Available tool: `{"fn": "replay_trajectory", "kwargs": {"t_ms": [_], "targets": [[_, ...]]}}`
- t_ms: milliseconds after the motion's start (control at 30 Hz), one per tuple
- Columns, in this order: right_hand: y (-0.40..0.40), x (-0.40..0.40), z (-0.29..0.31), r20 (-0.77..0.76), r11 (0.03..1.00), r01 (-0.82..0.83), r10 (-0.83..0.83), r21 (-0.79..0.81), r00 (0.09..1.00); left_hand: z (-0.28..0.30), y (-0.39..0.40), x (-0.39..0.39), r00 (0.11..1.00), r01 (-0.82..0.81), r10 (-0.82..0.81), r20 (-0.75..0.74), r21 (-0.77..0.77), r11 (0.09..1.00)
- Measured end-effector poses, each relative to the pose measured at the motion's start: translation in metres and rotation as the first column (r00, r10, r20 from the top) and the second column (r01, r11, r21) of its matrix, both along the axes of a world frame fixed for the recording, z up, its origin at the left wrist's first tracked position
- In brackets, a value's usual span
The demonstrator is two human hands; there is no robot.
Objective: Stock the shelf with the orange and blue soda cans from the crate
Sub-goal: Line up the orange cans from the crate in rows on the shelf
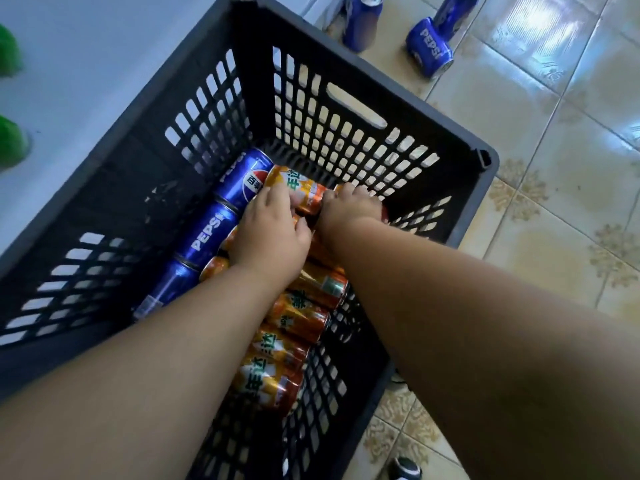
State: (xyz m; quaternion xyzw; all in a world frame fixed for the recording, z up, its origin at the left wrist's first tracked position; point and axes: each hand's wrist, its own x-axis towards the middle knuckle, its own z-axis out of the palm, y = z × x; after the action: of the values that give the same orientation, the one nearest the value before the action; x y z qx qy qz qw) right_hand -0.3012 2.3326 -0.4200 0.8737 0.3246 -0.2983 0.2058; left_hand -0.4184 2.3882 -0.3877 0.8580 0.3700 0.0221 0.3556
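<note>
Deep inside the dark crate (pixel 485 157), the left hand (pixel 273 233) curls over an orange can (pixel 298 194) while the right hand (pixel 349 207) grips another alongside. Lifting each straight up should avoid dislodging the blue cans (pixel 207 230).

We see soft daylight glaring off the glossy floor tiles (pixel 540 32), wide-angle bending at the edges, and slight overall softness.

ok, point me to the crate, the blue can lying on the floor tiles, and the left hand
crate (pixel 485 157): head view, far right corner of rim.
blue can on the floor (pixel 429 51): head view, label side.
left hand (pixel 273 233): head view, back of hand.
</note>
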Motion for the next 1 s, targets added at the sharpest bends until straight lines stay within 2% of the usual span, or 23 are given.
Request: {"fn": "replay_trajectory", "kwargs": {"t_ms": [133,200,333,367,433,467,533,567,600,667,733,800,900,1000], "targets": [[0.005,-0.003,0.005,-0.105,0.995,0.075,-0.069,0.057,0.992,0.004,0.002,-0.007,1.000,-0.011,0.010,-0.013,-0.015,1.000],[0.008,-0.005,0.019,-0.179,0.977,0.171,-0.146,0.128,0.973,0.010,0.005,-0.011,0.999,-0.027,0.026,-0.034,-0.022,0.999],[0.004,-0.010,0.075,-0.430,0.852,0.430,-0.282,0.299,0.858,0.040,0.010,-0.019,0.985,-0.175,0.173,-0.026,-0.142,0.974],[0.001,-0.014,0.092,-0.542,0.775,0.547,-0.325,0.318,0.775,0.052,0.010,-0.020,0.967,-0.253,0.253,-0.027,-0.194,0.948],[-0.004,-0.030,0.123,-0.793,0.567,0.783,-0.340,0.256,0.506,0.072,0.011,-0.026,0.907,-0.409,0.419,-0.040,-0.314,0.857],[-0.007,-0.040,0.138,-0.879,0.488,0.851,-0.297,0.195,0.372,0.083,0.011,-0.031,0.866,-0.470,0.498,-0.046,-0.417,0.778],[-0.013,-0.062,0.165,-0.964,0.385,0.919,-0.203,0.082,0.171,0.108,0.006,-0.042,0.757,-0.499,0.649,-0.073,-0.705,0.504],[-0.017,-0.076,0.180,-0.981,0.339,0.940,-0.168,0.039,0.101,0.124,0.001,-0.052,0.705,-0.456,0.703,-0.092,-0.818,0.351],[-0.019,-0.086,0.192,-0.988,0.277,0.961,-0.147,-0.004,0.039,0.135,-0.004,-0.058,0.672,-0.409,0.734,-0.094,-0.874,0.262],[-0.023,-0.108,0.212,-0.991,0.126,0.990,-0.126,-0.059,-0.043,0.153,-0.012,-0.075,0.654,-0.375,0.754,-0.066,-0.893,0.248],[-0.024,-0.129,0.228,-0.990,0.041,0.998,-0.137,-0.046,-0.040,0.170,-0.018,-0.096,0.639,-0.338,0.768,-0.035,-0.910,0.240],[-0.022,-0.150,0.241,-0.986,0.032,0.999,-0.159,0.043,0.047,0.187,-0.020,-0.117,0.638,-0.296,0.770,-0.022,-0.930,0.219],[-0.018,-0.182,0.262,-0.933,0.120,0.951,-0.194,0.284,0.304,0.214,-0.022,-0.150,0.611,-0.305,0.790,0.045,-0.908,0.287],[-0.013,-0.217,0.284,-0.835,0.176,0.839,-0.117,0.515,0.537,0.238,-0.023,-0.182,0.575,-0.307,0.808,0.129,-0.881,0.359]]}}
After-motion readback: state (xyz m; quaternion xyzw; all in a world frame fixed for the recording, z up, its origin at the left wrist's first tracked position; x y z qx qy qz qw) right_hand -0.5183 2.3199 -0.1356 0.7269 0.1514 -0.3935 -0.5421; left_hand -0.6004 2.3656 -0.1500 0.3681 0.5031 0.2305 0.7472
